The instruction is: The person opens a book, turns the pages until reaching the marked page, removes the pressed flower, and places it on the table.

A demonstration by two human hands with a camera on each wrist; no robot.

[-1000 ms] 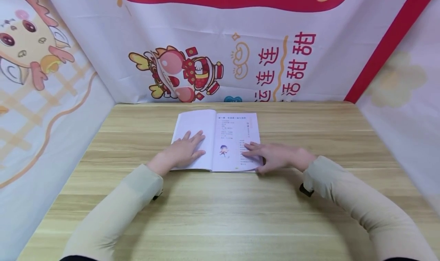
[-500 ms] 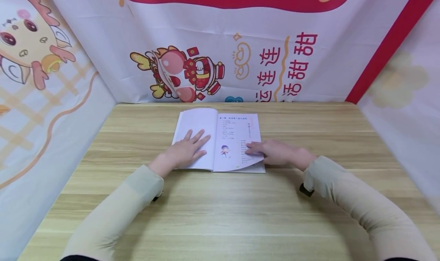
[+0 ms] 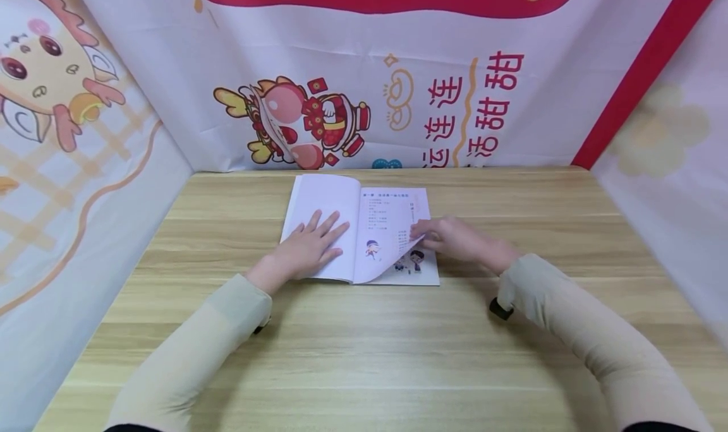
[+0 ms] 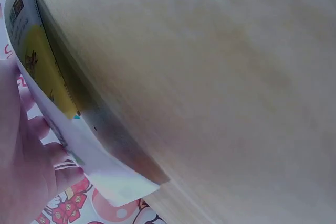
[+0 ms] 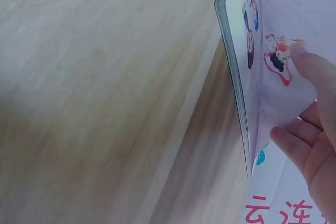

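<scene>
Book [image 3: 359, 230], open at twelve o'clock on the worktop [image 3: 364, 356]. Pinned at nine o'clock by the left hand [image 3: 309, 250], fingers spread flat. At three o'clock, loose page [image 3: 392, 242] pinched by the right hand [image 3: 455, 239]: could crease or tear if tugged. Backdrop [image 3: 364, 103] close behind; open room toward six o'clock.

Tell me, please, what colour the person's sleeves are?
The sleeves are pale beige, clearest in the head view.

The book's [image 3: 364, 230] printed text is too small to read.
</scene>
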